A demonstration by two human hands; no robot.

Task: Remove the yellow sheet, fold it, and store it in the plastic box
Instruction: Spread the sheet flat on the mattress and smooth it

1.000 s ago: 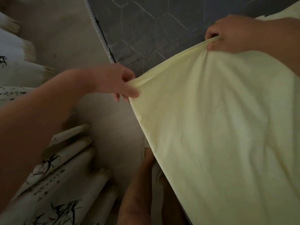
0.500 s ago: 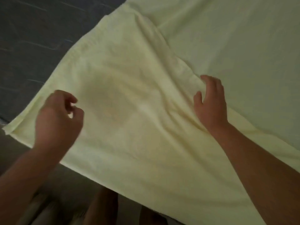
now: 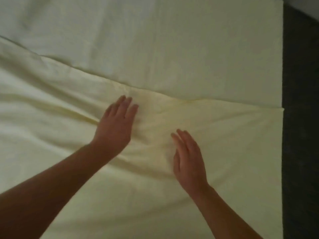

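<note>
The pale yellow sheet (image 3: 198,54) fills almost the whole head view, spread out flat. A near layer is folded over the far layer, and its edge runs across the middle from upper left to right. My left hand (image 3: 115,125) lies flat on the folded layer just below that edge, fingers straight and together. My right hand (image 3: 189,157) rests flat on the same layer to the right and nearer me, fingers straight. Wrinkles fan out around both hands. The plastic box is not in view.
A dark grey mattress surface (image 3: 301,118) shows as a strip along the right side, past the sheet's straight right edge.
A second ago both hands pinched the sheet's edge in the air. They let go, the sheet was laid over itself, and both hands now lie flat on it.
</note>
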